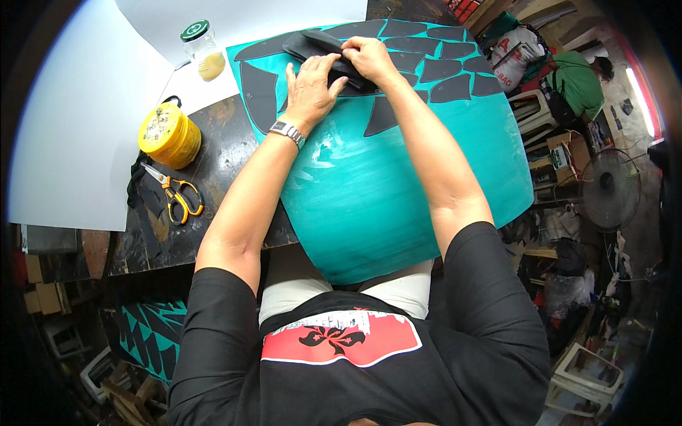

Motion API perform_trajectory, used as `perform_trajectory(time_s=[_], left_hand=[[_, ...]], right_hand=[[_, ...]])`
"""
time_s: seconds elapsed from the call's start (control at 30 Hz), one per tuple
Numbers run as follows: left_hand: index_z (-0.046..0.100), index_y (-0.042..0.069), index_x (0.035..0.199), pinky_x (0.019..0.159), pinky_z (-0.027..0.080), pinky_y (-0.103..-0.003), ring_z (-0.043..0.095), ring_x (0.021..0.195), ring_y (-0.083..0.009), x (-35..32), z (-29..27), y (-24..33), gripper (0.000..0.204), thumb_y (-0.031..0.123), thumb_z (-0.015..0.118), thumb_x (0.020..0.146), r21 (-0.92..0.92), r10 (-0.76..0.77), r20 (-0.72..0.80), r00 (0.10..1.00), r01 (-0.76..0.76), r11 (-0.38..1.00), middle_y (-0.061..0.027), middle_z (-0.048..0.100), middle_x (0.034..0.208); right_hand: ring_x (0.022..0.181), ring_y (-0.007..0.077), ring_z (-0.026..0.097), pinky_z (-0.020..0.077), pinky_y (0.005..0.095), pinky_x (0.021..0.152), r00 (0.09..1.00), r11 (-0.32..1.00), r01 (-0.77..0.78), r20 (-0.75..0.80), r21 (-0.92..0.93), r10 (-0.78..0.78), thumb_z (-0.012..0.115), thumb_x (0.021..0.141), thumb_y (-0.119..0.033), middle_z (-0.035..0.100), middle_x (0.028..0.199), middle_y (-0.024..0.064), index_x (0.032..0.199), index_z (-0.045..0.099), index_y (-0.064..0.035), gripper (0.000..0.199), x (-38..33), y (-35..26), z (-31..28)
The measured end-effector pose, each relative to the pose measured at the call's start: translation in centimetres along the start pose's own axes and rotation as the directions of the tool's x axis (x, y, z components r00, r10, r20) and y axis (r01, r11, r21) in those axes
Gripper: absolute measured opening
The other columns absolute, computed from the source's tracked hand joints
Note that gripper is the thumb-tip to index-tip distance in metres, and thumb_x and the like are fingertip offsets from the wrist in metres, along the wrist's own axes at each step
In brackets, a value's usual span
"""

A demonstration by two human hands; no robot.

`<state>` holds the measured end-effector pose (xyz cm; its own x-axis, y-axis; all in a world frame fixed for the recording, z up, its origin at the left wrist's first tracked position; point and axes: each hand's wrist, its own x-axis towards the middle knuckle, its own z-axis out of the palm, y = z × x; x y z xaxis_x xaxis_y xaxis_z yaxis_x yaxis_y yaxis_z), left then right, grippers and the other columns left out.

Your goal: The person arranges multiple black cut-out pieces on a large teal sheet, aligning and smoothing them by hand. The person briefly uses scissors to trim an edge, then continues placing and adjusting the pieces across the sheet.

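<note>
A large teal sheet [369, 206] lies across the table and overhangs its near edge. Flat dark-grey cut pieces [440, 69] are set on its far part with narrow teal gaps between them. Near the sheet's far edge, a folded black piece [307, 47] of thin, flexible-looking material rises from the surface; I cannot tell its material. My right hand [371, 62] has its fingers closed on this piece's right side. Beside it my left hand [310, 91] is spread, fingertips against the piece's near side and thumb apart. The part between my hands is partly hidden.
Left of the sheet stand a glass jar [204, 53] with a green lid and a yellow tub [169, 136]. Yellow-handled scissors [179, 199] lie nearby, blades apart. White boards [78, 121] stand at the left and back. A fan [611, 188] and clutter fill the right side.
</note>
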<state>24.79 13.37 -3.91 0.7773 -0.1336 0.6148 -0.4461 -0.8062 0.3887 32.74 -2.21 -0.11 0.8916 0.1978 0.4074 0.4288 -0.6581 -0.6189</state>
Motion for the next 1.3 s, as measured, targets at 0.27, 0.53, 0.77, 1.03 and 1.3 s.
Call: perform_trajectory(time_s=[0.27, 0.53, 0.77, 1.03, 1.3], left_hand=[[0.063, 0.025, 0.126, 0.107, 0.03, -0.061, 0.051, 0.127, -0.0222, 1.6, 0.2, -1.4, 0.038, 0.048, 0.056, 0.096, 0.188, -0.04, 0.24, 0.97, -0.006, 0.982, -0.0011, 0.06, 0.13], [0.063, 0.012, 0.129, 0.1, 0.047, -0.039, 0.06, 0.12, -0.0251, 1.5, -4.9, -0.9, 0.05, 0.049, 0.054, 0.098, -0.406, -0.048, 0.168, 0.985, 0.113, 0.907, -0.0091, 0.063, 0.127], [0.043, 0.006, 0.146, 0.08, 0.057, -0.029, 0.068, 0.09, -0.0183, -11.3, -15.7, 1.2, 0.064, 0.028, 0.07, 0.093, -0.671, -0.039, 0.741, 0.67, 0.742, -0.013, -0.0084, 0.063, 0.108], [0.056, 0.004, 0.135, 0.101, 0.045, -0.031, 0.053, 0.118, -0.0163, -17.5, -17.4, 5.1, 0.049, 0.014, 0.073, 0.09, -0.749, -0.4, 0.551, 0.732, 0.646, 0.151, -0.0072, 0.057, 0.132], [0.066, 0.005, 0.126, 0.103, 0.041, -0.035, 0.053, 0.119, -0.0234, -13.8, -18.0, 3.2, 0.038, 0.023, 0.068, 0.092, -0.472, -0.226, 0.576, 0.786, 0.545, 0.693, -0.0096, 0.056, 0.131]], right_hand=[[0.086, 0.0175, 0.063, 0.0512, 0.0326, 0.078, 0.666, 0.993, 0.118, -0.744, 0.028, -0.058, 0.064, 0.092, -0.012, 0.067, 0.092, 0.009, 0.103, 0.063, -0.0003, 0.015, 0.9, 4.6, -3.0], [0.09, 0.0154, 0.068, 0.0564, 0.0303, 0.081, 0.986, 0.436, 0.049, -0.114, 0.898, 0.125, 0.069, 0.089, -0.003, 0.07, 0.101, 0.0081, 0.12, 0.056, -0.0066, 0.034, -9.4, -3.0, -10.3], [0.091, 0.0112, 0.064, 0.0522, 0.0251, 0.083, 0.823, 0.28, -0.559, 0.564, 0.781, 0.067, 0.071, 0.088, -0.002, 0.064, 0.106, 0.0023, 0.116, 0.058, -0.0055, 0.031, -22.3, -10.1, -6.7], [0.1, 0.0115, 0.061, 0.0498, 0.0265, 0.089, 0.845, 0.412, -0.511, 0.53, 0.754, 0.079, 0.067, 0.089, 0.005, 0.063, 0.106, 0.0023, 0.117, 0.061, 0.0009, 0.028, -26.7, -14.0, -6.6], [0.092, 0.013, 0.064, 0.0518, 0.0266, 0.084, 0.827, 0.837, -0.186, 0.542, 0.514, -0.149, 0.065, 0.085, 0.009, 0.068, 0.098, 0.0075, 0.109, 0.065, 0.0032, 0.024, -22.8, -16.2, -8.9]])
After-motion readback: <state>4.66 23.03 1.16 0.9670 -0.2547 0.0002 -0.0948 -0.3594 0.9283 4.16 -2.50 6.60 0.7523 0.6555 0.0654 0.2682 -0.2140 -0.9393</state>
